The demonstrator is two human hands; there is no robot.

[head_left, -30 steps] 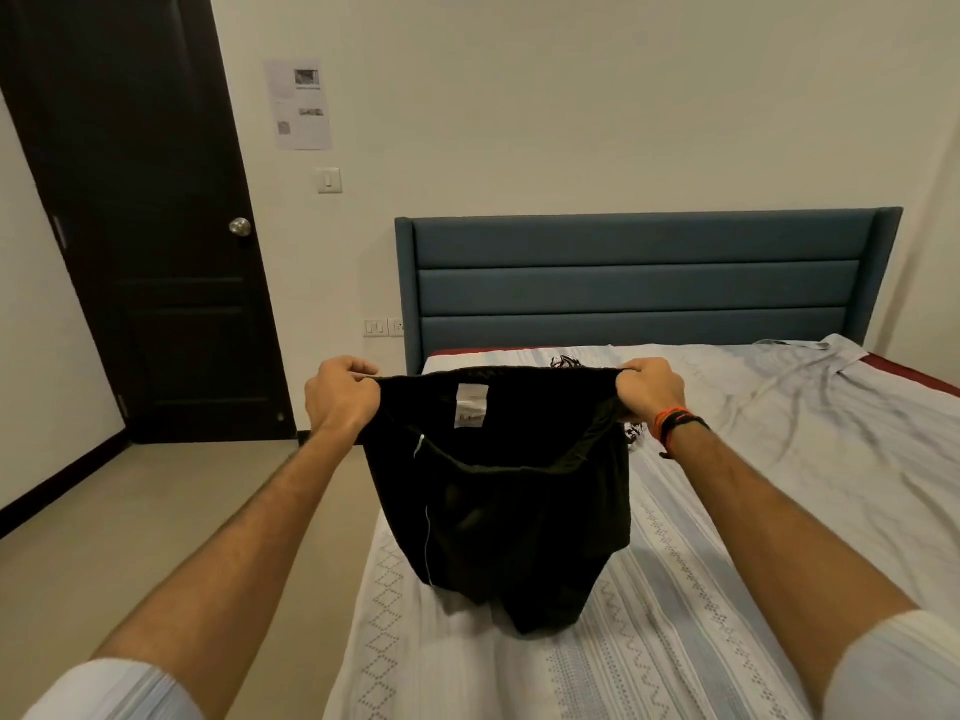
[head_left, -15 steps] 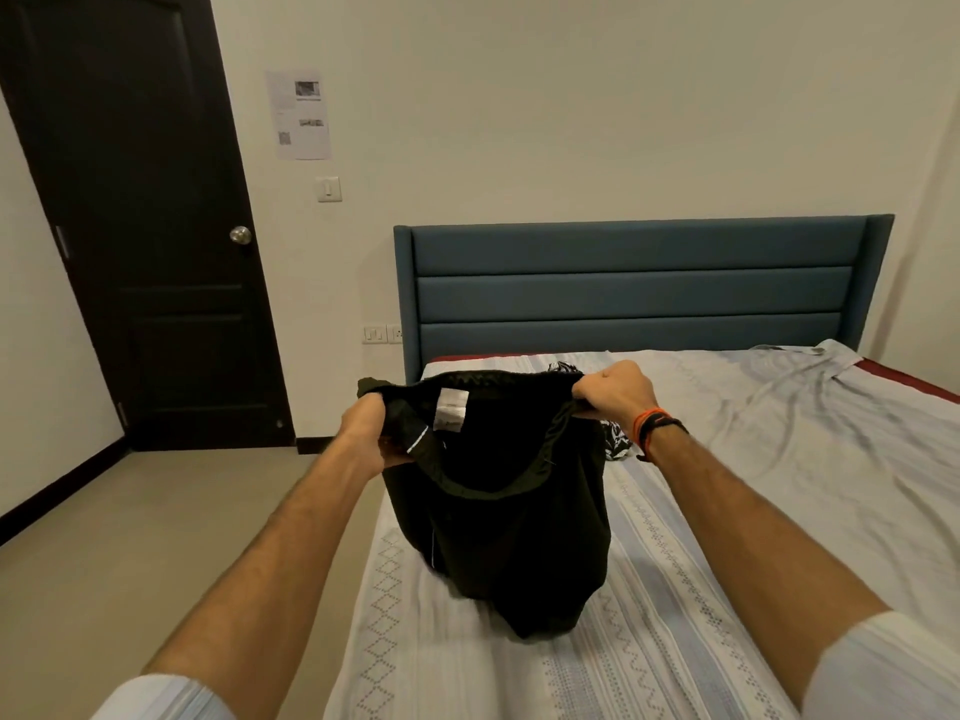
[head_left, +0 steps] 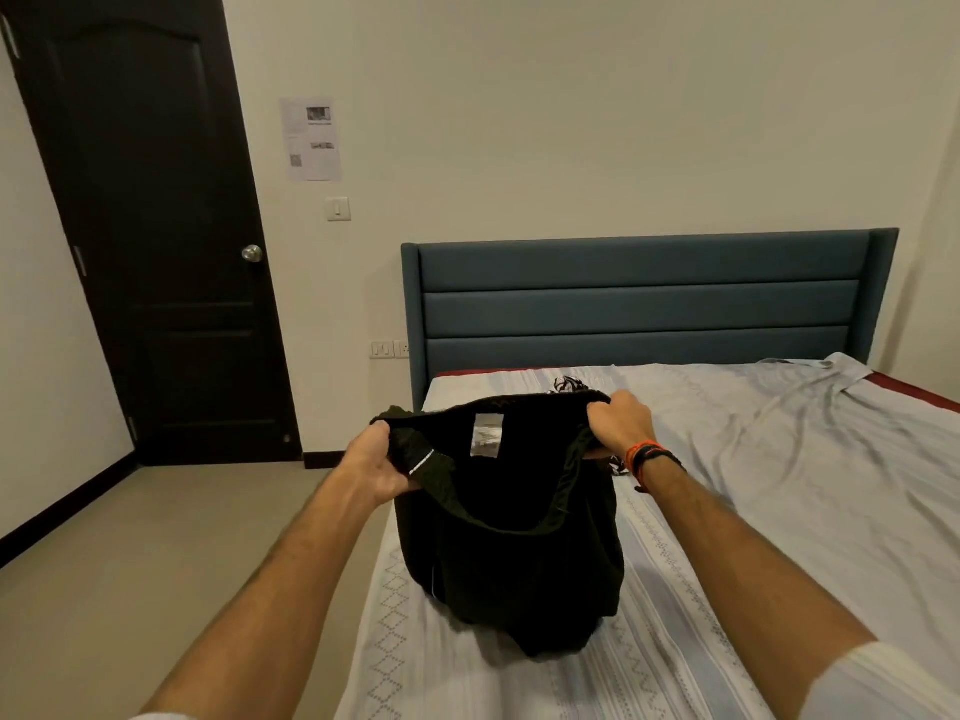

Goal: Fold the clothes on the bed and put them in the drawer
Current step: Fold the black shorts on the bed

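Observation:
Black shorts [head_left: 514, 553] with a white label inside the waistband hang over the near left part of the bed [head_left: 779, 511], their lower end resting on the sheet. My left hand [head_left: 376, 470] grips the waistband's left side. My right hand [head_left: 621, 426], with an orange and black wristband, grips its right side. The waistband sags open between them. A black-and-white patterned garment [head_left: 569, 383] peeks out behind the shorts. No drawer is in view.
A pale crumpled sheet [head_left: 810, 371] covers the bed up to the blue headboard [head_left: 639, 304]. A dark closed door [head_left: 156, 241] stands at the left. Bare floor [head_left: 156, 537] runs along the bed's left side.
My hands have come closer together and lower, so the taut waistband now sags. The shorts have sunk further onto the bed.

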